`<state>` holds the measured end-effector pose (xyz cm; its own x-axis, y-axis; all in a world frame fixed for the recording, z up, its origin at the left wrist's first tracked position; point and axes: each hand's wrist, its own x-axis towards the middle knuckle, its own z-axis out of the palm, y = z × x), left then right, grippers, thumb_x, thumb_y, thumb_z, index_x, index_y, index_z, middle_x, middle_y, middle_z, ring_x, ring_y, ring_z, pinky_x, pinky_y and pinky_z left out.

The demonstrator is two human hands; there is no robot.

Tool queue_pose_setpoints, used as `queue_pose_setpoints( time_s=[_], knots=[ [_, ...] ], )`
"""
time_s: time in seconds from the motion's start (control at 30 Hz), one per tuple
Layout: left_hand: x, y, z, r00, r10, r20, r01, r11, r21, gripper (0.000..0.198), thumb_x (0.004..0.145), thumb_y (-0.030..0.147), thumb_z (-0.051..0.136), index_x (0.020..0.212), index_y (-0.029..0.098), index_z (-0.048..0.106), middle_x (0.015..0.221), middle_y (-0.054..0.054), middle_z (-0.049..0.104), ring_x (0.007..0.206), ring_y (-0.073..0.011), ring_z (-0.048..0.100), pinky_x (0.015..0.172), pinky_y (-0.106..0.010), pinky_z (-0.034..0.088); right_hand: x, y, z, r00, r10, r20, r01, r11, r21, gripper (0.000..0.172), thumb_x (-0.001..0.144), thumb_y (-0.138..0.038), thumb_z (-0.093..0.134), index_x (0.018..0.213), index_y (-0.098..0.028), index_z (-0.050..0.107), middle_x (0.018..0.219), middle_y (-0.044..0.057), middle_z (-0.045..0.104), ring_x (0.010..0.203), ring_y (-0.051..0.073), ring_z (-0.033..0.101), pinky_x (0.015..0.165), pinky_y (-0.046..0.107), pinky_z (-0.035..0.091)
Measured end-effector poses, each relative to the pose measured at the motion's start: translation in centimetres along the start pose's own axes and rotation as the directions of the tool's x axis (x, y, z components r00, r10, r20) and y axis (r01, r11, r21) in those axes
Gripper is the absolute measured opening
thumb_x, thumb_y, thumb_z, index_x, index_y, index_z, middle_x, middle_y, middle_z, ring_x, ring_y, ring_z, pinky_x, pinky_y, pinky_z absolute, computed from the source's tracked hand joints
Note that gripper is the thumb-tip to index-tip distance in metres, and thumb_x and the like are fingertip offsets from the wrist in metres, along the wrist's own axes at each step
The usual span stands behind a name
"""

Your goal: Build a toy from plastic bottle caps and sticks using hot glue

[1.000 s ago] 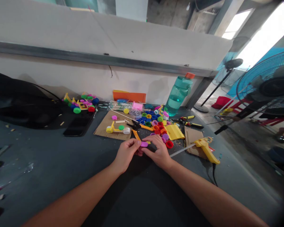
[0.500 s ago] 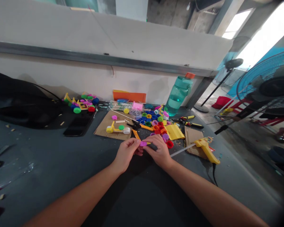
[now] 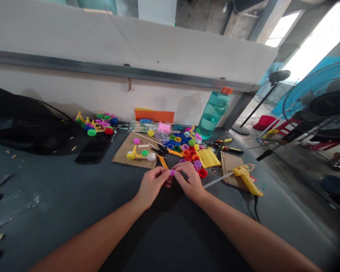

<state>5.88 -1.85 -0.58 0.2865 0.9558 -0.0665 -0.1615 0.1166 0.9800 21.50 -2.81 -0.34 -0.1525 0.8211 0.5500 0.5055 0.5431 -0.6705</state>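
A small purple piece [image 3: 172,172] is pinched between the fingertips of both my hands, mostly covered by them, so its exact kind does not show. My left hand [image 3: 155,183] holds it from the left, thumb on top. From the right, my right hand [image 3: 189,181] closes on it with thumb and fingers. Just beyond them lie an orange-handled tool [image 3: 163,162], black-jawed pliers [image 3: 161,150] and a heap of colored bottle caps [image 3: 187,149]. A yellow craft-stick model [image 3: 133,154] with a green cap rests on a cardboard sheet [image 3: 120,156] at the left.
At the right, a yellow glue gun [image 3: 248,179] lies partly on another cardboard piece [image 3: 232,162]. Behind it are yellow-black pliers [image 3: 229,147] and a teal water bottle [image 3: 211,115]. A black phone [image 3: 92,151] and finished-looking colorful models [image 3: 98,124] sit left. A fan [image 3: 325,102] stands beyond the table.
The purple piece now shows less between my fingertips, and the yellow tip beside it is out of sight. My fingers have drawn closer together; the arms stay nearly in place.
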Motion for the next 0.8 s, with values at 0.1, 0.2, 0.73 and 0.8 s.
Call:
queue_pose_setpoints(
  time_s=[0.1,0.2,0.73,0.8],
  knots=[
    [-0.08,-0.03,0.08,1.000,0.011,0.002,-0.011,1.000,0.015,0.022,0.074,0.035,0.064,0.077,0.013,0.063,0.066,-0.001,0.061,0.063,-0.0120,0.056,0.058,-0.024,0.050,-0.02,0.01,0.01,1.000,-0.004,0.000,0.004,1.000,0.003,0.012,0.085,-0.020,0.051,0.075,-0.021,0.058,0.083,0.004,0.064,0.083,0.018,0.058,0.082,0.037,0.043],
    [-0.10,-0.01,0.17,1.000,0.002,-0.013,-0.001,0.999,0.047,0.020,0.073,0.032,0.065,0.077,0.013,0.062,0.065,-0.001,0.060,0.062,-0.0115,0.056,0.058,-0.024,0.049,-0.05,0.10,0.01,1.000,-0.009,0.017,0.009,1.000,0.015,0.011,0.084,-0.021,0.052,0.075,-0.021,0.058,0.083,0.004,0.064,0.083,0.018,0.058,0.082,0.037,0.043],
    [0.09,-0.16,-0.05,1.000,-0.019,0.000,0.019,0.999,-0.027,0.021,0.074,0.033,0.066,0.079,0.012,0.064,0.067,-0.002,0.061,0.064,-0.0123,0.057,0.058,-0.024,0.050,0.05,-0.03,0.08,1.000,-0.004,-0.007,0.004,1.000,-0.001,0.013,0.085,-0.021,0.051,0.075,-0.021,0.059,0.081,0.004,0.064,0.082,0.018,0.058,0.081,0.037,0.043],
    [0.19,-0.22,-0.11,1.000,-0.022,-0.005,0.021,0.997,-0.076,0.022,0.074,0.034,0.065,0.080,0.013,0.064,0.071,-0.003,0.062,0.067,-0.0130,0.058,0.057,-0.024,0.050,-0.02,0.19,0.16,1.000,0.002,-0.025,-0.002,1.000,-0.018,0.012,0.086,-0.022,0.051,0.077,-0.021,0.060,0.082,0.005,0.064,0.083,0.019,0.058,0.080,0.037,0.044]
  ],
)
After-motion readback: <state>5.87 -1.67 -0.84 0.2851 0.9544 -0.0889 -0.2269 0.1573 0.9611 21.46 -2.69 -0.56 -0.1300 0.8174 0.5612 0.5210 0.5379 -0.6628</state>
